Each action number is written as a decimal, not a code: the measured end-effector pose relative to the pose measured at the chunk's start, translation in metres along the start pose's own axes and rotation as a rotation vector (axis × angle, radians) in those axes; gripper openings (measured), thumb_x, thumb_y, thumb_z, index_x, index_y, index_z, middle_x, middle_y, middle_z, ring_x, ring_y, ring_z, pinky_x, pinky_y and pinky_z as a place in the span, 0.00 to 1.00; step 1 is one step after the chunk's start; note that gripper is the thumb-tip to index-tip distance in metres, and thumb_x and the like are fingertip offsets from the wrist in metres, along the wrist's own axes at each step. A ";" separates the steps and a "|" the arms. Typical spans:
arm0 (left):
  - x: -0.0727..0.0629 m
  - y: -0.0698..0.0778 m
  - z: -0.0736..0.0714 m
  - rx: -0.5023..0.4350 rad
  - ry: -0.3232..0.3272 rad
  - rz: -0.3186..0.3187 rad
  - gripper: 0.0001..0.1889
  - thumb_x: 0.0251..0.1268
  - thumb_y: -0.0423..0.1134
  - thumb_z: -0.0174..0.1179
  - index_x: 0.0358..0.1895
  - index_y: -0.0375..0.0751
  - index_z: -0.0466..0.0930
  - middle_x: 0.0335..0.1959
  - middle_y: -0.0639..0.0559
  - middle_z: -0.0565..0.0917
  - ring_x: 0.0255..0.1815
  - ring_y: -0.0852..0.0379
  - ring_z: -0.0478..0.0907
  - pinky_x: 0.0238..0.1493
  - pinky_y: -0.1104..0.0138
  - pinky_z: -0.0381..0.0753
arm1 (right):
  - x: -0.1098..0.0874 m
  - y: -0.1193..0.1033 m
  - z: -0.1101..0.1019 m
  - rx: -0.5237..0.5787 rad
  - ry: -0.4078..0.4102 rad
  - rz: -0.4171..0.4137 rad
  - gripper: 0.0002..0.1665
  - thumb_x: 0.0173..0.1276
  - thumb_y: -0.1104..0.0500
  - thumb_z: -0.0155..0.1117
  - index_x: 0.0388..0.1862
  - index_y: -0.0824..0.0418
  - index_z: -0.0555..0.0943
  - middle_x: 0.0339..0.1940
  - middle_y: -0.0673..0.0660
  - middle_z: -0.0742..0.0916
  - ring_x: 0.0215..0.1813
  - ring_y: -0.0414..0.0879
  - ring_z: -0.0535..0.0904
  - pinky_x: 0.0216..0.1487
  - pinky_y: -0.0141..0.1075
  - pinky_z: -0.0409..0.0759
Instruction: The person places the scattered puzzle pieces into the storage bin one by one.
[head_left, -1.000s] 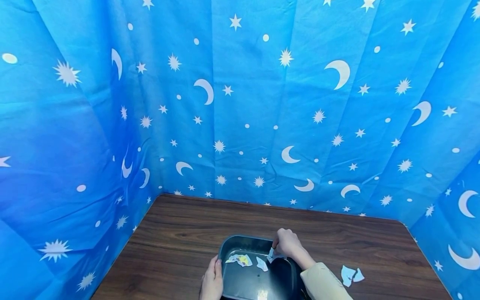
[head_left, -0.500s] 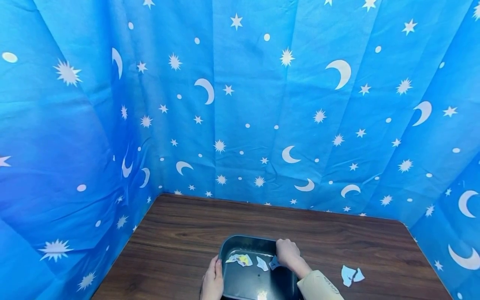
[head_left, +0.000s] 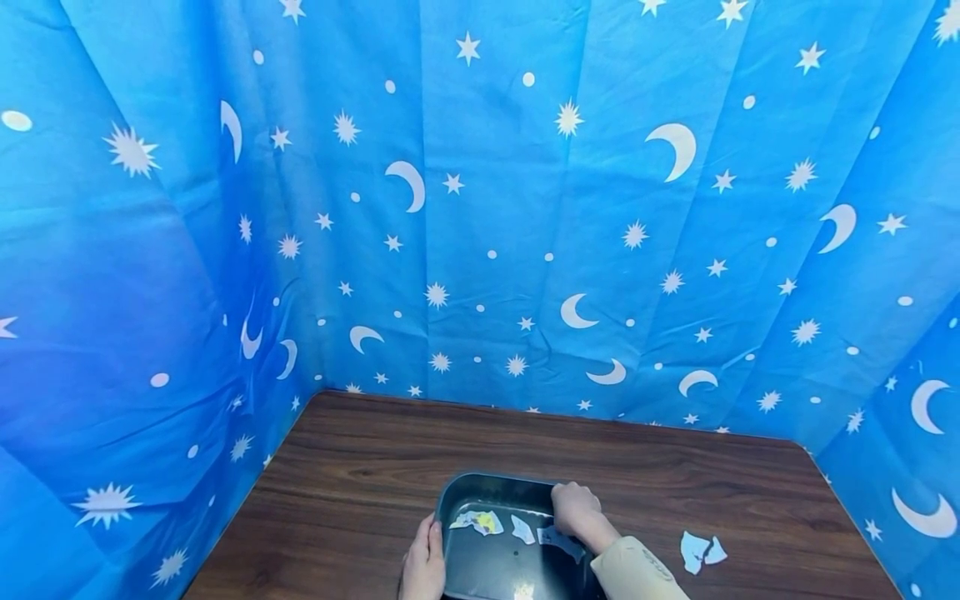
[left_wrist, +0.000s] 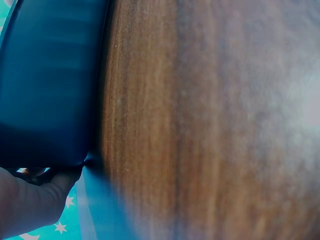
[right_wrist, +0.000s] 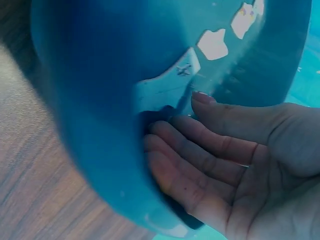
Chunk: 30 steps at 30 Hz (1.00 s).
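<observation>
A dark, round-cornered tray (head_left: pixel 487 571) stands on the table before me, with several jagged pale pieces in a row along its far side. My left hand (head_left: pixel 424 562) grips the tray's left wall, thumb near the rim. Over the far right corner is my right hand (head_left: pixel 579 510), its loosely bent fingers inside the tray and its thumb held apart from them. Beside those fingertips lies a larger jagged piece (right_wrist: pixel 167 90) with a small dark printed mark. Further left are a small white piece (head_left: pixel 522 529) and a piece with yellow print (head_left: pixel 487 522).
Two more pale jagged pieces (head_left: pixel 694 552) lie close together on the brown wooden table (head_left: pixel 390 442), right of the tray. A blue curtain (head_left: pixel 495 208) with white moons and stars hangs behind the table and along both sides.
My right hand has lowered into the tray's far right corner and let go of the jagged piece, which now lies flat on the bottom. The left hand stays on the tray.
</observation>
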<state>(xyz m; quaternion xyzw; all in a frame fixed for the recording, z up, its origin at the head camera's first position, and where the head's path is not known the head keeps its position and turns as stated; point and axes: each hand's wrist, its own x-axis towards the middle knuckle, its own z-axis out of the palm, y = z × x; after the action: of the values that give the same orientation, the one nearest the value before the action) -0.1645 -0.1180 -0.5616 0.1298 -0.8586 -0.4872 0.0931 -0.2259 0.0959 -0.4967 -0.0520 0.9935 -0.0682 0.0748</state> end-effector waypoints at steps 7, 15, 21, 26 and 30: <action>-0.002 0.003 -0.001 -0.006 0.018 0.001 0.17 0.74 0.41 0.41 0.55 0.35 0.73 0.50 0.34 0.79 0.51 0.34 0.74 0.48 0.45 0.71 | -0.003 0.004 -0.012 0.074 0.000 -0.059 0.11 0.44 0.68 0.69 0.23 0.63 0.74 0.22 0.58 0.79 0.24 0.52 0.75 0.21 0.42 0.73; -0.002 0.003 0.000 -0.002 0.016 -0.005 0.18 0.74 0.42 0.41 0.54 0.35 0.73 0.50 0.33 0.78 0.52 0.34 0.74 0.48 0.45 0.71 | -0.009 0.025 -0.026 0.287 0.038 -0.159 0.08 0.48 0.67 0.72 0.19 0.61 0.80 0.18 0.49 0.80 0.20 0.42 0.74 0.22 0.36 0.74; -0.001 0.003 0.000 -0.003 -0.009 -0.030 0.19 0.75 0.43 0.39 0.55 0.35 0.72 0.51 0.33 0.77 0.53 0.34 0.72 0.50 0.45 0.70 | -0.010 0.050 -0.030 0.597 0.077 -0.159 0.05 0.54 0.71 0.66 0.23 0.66 0.80 0.16 0.53 0.80 0.18 0.43 0.76 0.20 0.34 0.75; 0.000 0.004 -0.001 -0.011 -0.022 -0.045 0.19 0.75 0.43 0.39 0.56 0.34 0.72 0.52 0.33 0.77 0.54 0.34 0.72 0.50 0.45 0.70 | -0.015 0.072 -0.035 0.712 0.141 -0.063 0.04 0.56 0.73 0.62 0.24 0.68 0.80 0.18 0.55 0.81 0.20 0.47 0.77 0.21 0.36 0.76; 0.000 0.004 -0.001 -0.015 -0.026 -0.050 0.19 0.75 0.42 0.38 0.56 0.34 0.71 0.52 0.32 0.77 0.54 0.33 0.71 0.50 0.44 0.69 | -0.020 0.091 -0.036 0.707 0.163 0.022 0.04 0.57 0.72 0.62 0.25 0.67 0.80 0.18 0.54 0.80 0.21 0.47 0.76 0.22 0.35 0.75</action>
<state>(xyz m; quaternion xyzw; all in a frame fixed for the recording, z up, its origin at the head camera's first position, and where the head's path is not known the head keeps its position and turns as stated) -0.1648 -0.1169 -0.5571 0.1443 -0.8524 -0.4975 0.0705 -0.2204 0.1924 -0.4719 -0.0066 0.9117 -0.4108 0.0096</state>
